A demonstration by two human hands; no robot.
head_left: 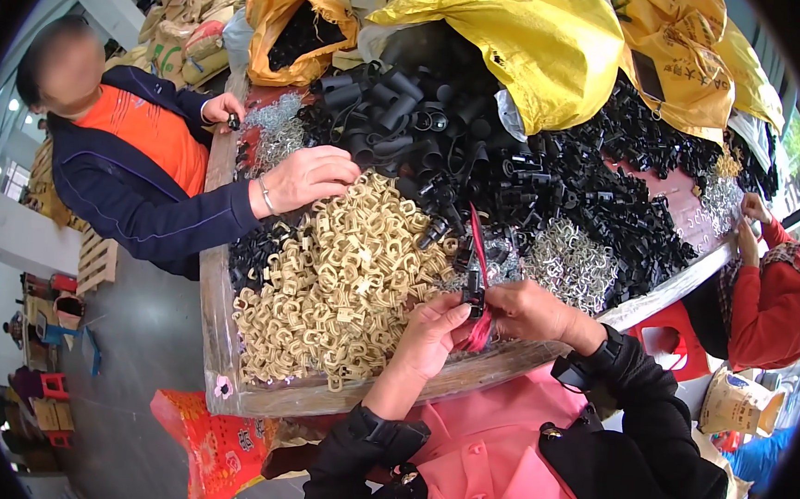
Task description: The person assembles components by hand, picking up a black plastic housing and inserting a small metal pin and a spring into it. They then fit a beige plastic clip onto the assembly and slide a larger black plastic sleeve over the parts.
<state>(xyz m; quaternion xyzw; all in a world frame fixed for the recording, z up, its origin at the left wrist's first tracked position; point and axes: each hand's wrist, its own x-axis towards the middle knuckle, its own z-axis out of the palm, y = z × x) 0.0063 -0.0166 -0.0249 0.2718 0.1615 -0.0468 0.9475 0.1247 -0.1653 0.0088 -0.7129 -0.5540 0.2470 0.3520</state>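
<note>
Over the table's near edge my two hands are brought together. My left hand (430, 331) is closed, thumb and fingers pinching a small black plastic part (474, 293). Close against it, my right hand (533, 311) is closed too, its fingertips at the same part. A thin red strip (477, 238) stands up past the part and shows again below it as a pinkish-red bunch. How the strip is fixed is hidden by the fingers. Left of my hands lies a heap of cream-coloured clips (342, 278); beyond my right hand are shiny metal clips (571, 261).
Black plastic parts (408, 130) are piled across the wooden-edged table (213, 329). Yellow sacks (516, 44) stand along its far side. At the left, a co-worker's hand (307, 180) reaches over the cream clips. Another person in red sleeves (772, 303) works at the right.
</note>
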